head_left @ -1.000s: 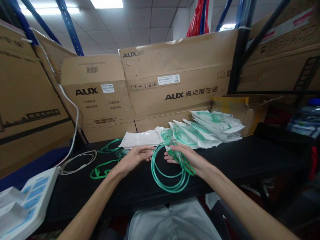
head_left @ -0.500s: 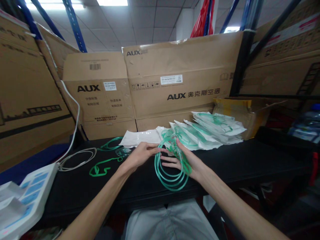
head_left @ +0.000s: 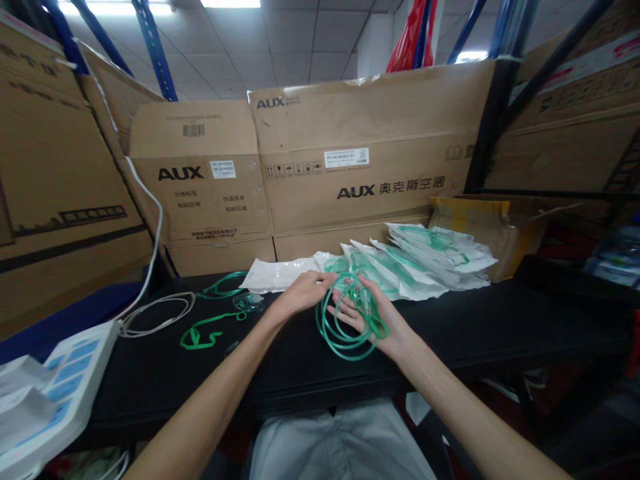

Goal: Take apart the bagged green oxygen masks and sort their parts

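A coil of green tubing (head_left: 345, 352) hangs between my hands above the black table (head_left: 295, 373). My left hand (head_left: 307, 293) pinches the coil at its upper left side. My right hand (head_left: 383, 320) is wrapped loosely round the right side of the coil, with a clear part and a green strap against its palm. Behind the hands lies a row of white packets (head_left: 415, 273) with green contents. To the left rest a green strap (head_left: 200, 339), a clear piece (head_left: 249, 303) and another green tube loop (head_left: 220, 287).
A white power strip (head_left: 65, 393) and a coiled pale cable (head_left: 160, 327) are at the left. Cardboard boxes (head_left: 360, 147) wall the back. An open carton (head_left: 470, 217) stands at the back right, with a water bottle (head_left: 620, 257) farther right.
My left hand has moved up and right, closer to my right hand. The hanging loops have risen a little and spread apart.
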Demonstrator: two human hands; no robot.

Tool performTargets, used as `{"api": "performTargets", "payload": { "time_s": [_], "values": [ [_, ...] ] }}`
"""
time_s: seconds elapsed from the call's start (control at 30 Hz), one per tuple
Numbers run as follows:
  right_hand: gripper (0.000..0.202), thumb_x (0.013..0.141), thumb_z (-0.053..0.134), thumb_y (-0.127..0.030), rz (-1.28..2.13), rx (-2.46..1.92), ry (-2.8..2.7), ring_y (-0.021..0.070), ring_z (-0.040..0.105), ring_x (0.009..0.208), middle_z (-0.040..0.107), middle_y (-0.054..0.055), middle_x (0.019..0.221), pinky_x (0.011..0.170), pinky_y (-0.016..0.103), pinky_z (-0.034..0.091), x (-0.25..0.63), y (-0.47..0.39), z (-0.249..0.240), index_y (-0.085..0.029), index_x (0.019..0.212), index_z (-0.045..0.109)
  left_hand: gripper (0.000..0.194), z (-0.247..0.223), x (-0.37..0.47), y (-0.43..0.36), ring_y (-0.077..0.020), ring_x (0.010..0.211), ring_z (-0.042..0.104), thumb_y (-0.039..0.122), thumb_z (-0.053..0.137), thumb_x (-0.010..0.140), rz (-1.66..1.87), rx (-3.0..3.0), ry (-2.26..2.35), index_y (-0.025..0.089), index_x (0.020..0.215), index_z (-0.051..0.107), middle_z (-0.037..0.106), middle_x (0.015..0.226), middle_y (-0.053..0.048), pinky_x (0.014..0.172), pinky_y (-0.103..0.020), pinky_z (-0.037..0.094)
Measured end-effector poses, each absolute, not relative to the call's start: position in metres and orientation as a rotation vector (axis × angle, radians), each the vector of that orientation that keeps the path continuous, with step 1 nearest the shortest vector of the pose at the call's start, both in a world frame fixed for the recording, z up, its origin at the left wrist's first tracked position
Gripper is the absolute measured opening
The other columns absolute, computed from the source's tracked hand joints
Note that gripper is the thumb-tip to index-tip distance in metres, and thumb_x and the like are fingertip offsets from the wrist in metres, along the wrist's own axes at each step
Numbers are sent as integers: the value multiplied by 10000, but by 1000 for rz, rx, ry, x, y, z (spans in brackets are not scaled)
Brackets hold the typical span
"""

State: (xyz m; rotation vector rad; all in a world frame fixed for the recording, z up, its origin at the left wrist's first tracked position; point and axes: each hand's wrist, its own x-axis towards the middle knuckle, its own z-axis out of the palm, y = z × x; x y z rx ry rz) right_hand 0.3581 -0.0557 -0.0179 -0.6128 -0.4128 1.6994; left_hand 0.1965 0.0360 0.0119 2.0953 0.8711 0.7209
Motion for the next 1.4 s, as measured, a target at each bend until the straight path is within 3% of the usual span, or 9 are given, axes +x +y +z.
{"api": "performTargets", "payload": {
  "time_s": [0.2, 0.4, 0.6, 0.73, 0.83, 0.93, 1.07, 1.23, 1.4],
  "values": [
    [191, 931, 612, -345, 1591, -622, -443, 219, 741, 955, 746, 77, 908, 946, 392, 587, 360, -54, -20, -160, 966, 640, 523, 14, 196, 36, -253, 890, 691, 587, 593, 867, 584, 2056, 750, 104, 942, 779, 775, 876, -77, 868, -356, 532],
    [139, 903, 651, -352, 1506, -619, -393, 172, 736, 808, 722, -6, 794, 894, 380, 601, 350, -55, -21, -228, 962, 633, 424, -2, 210, 12, -282, 1204, 637, 384, 517, 956, 738, 2223, 801, 208, 1311, 668, 715, 1261, -61, 1042, -405, 475],
    [58, 917, 592, -261, 1549, -520, -331, 140, 710, 658, 713, -18, 729, 814, 300, 613, 347, -57, -18, -215, 922, 628, 360, -7, 221, -5, -276, 1468, 364, 294, 513, 959, 836, 2567, 880, 218, 1250, 711, 463, 1545, -39, 1234, -429, 227],
    [38, 898, 602, -210, 1484, -629, -306, 152, 715, 687, 701, -9, 715, 793, 305, 621, 354, -54, -20, -213, 860, 597, 412, 6, 211, 21, -236, 1406, 464, 411, 416, 1012, 724, 2643, 981, 227, 1230, 714, 510, 1513, -49, 1159, -337, 347],
    [60, 878, 648, -249, 1455, -657, -337, 188, 730, 756, 694, 2, 732, 807, 341, 626, 359, -54, -17, -220, 885, 596, 441, 9, 195, 48, -304, 1328, 545, 357, 491, 984, 619, 2660, 1302, 152, 1353, 617, 591, 1418, -168, 1083, -394, 408],
    [148, 839, 696, -244, 1453, -627, -390, 200, 727, 754, 695, 2, 759, 809, 368, 629, 362, -56, -13, -232, 957, 607, 354, 2, 179, 62, -370, 1131, 667, 261, 644, 881, 470, 2675, 1418, 122, 1199, 714, 718, 1177, -230, 931, -421, 491],
    [151, 833, 696, -229, 1449, -633, -373, 196, 717, 724, 690, 15, 752, 764, 358, 636, 367, -56, -8, -216, 956, 610, 222, -2, 165, 62, -320, 1056, 701, 180, 602, 892, 446, 2740, 1473, 193, 1015, 787, 768, 1037, -169, 889, -367, 495],
    [46, 898, 642, -234, 1432, -620, -350, 184, 716, 719, 694, 29, 751, 770, 355, 635, 378, -58, 1, -205, 884, 608, 292, 24, 145, 60, -303, 1056, 702, 170, 513, 950, 706, 2780, 1555, 185, 1117, 752, 759, 1108, -147, 903, -355, 497],
    [202, 959, 586, -346, 1445, -606, -428, 216, 732, 796, 718, 71, 801, 804, 387, 631, 395, -74, 19, -190, 837, 622, 261, 51, 119, 31, -254, 1083, 691, 254, 496, 992, 1266, 2791, 1523, 172, 1143, 692, 733, 1185, -100, 968, -332, 489]
  ]
}}
